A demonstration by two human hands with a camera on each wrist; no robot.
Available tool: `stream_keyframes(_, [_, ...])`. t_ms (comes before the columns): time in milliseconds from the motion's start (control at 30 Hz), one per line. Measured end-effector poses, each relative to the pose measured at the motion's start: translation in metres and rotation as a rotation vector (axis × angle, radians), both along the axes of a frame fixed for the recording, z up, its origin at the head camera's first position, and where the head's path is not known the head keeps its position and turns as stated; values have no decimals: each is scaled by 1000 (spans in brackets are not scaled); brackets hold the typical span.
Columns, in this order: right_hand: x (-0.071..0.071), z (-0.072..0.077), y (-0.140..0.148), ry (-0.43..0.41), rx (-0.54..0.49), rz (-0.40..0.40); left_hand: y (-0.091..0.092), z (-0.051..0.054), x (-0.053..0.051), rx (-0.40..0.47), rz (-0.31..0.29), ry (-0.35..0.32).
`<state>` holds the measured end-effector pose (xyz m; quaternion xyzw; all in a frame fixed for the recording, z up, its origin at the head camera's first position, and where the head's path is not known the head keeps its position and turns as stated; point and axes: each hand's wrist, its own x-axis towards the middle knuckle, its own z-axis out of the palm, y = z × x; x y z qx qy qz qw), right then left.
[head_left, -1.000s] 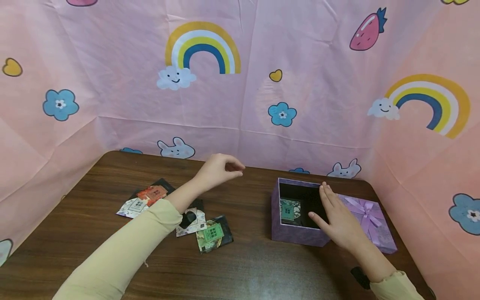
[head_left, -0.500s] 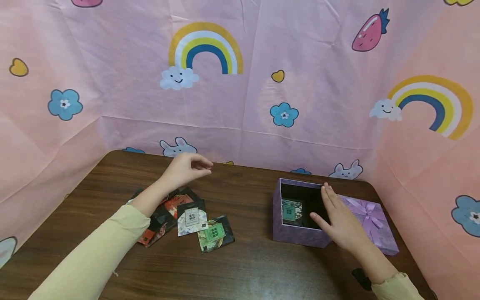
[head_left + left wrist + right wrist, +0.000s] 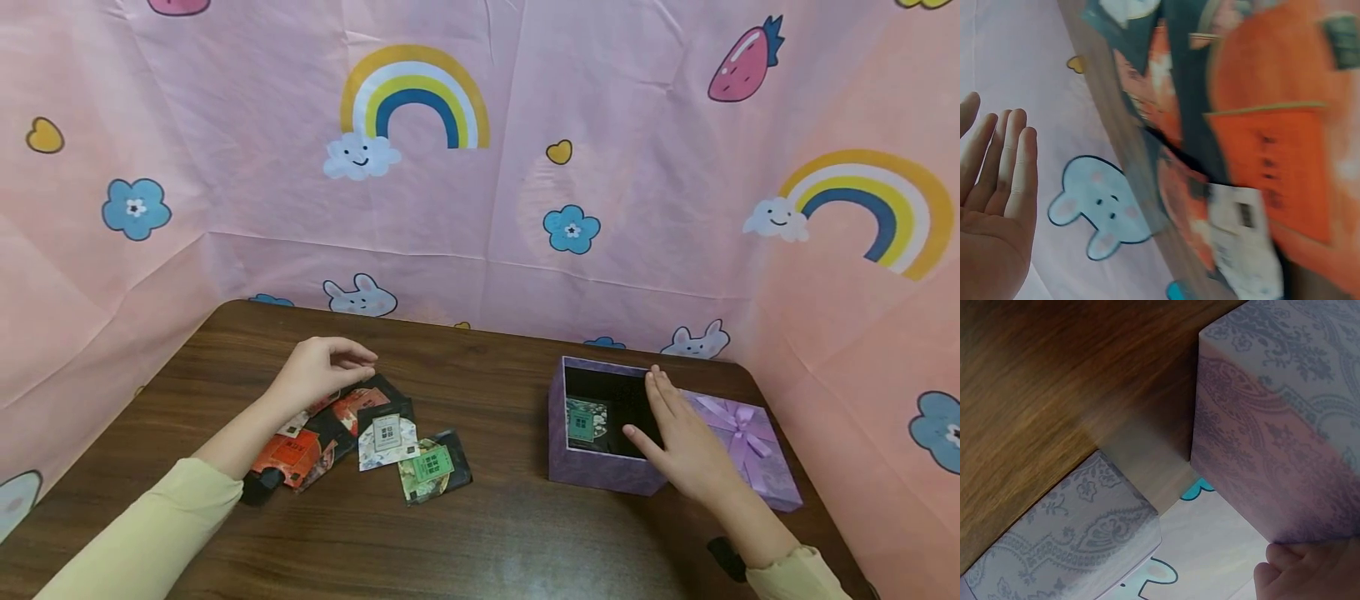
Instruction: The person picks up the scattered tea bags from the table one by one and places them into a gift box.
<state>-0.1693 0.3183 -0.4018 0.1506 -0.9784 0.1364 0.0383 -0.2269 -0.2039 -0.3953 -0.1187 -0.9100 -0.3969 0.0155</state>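
My left hand (image 3: 318,371) hovers over a loose pile of small printed sachets, its fingers loosely bent with nothing between them. In the pile lie an orange-labelled sachet (image 3: 288,454), a red-labelled sachet (image 3: 356,407), a white-labelled sachet (image 3: 386,437) and a green-labelled sachet (image 3: 433,465). The left wrist view shows the left palm (image 3: 997,225) with nothing in it. My right hand (image 3: 686,446) rests on the right side of an uncovered purple box (image 3: 600,472), fingers straight along its rim, thumb over the opening. Inside the box lies a dark green-labelled sachet (image 3: 583,423).
Right of the box lies its purple lid (image 3: 772,450) with a ribbon bow. Bare brown tabletop (image 3: 495,533) lies between the sachets and the box. A pink printed cloth (image 3: 480,208) hangs behind and at both sides.
My left hand has moved left and lowered from mid-table to above the sachets, uncovering the white-labelled one. The right hand stays on the box.
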Motion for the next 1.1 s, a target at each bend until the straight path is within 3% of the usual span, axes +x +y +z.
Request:
stream_keyframes(333, [-2,-3,0,-3,6,13,-18,-27,23,-41,25,-17])
stream_keyframes(567, [-1,-1,0,-3,-3,5,-20,-45,34,-40,-1,-46])
stream_keyframes(767, [-1,-1,0,-8,-1,-1,-16,-53,36,-62,-19,-53])
stream_keyframes(1100, [-1,-2,0,-23,-6,-5,-5,-54,31,-93,-16,-23])
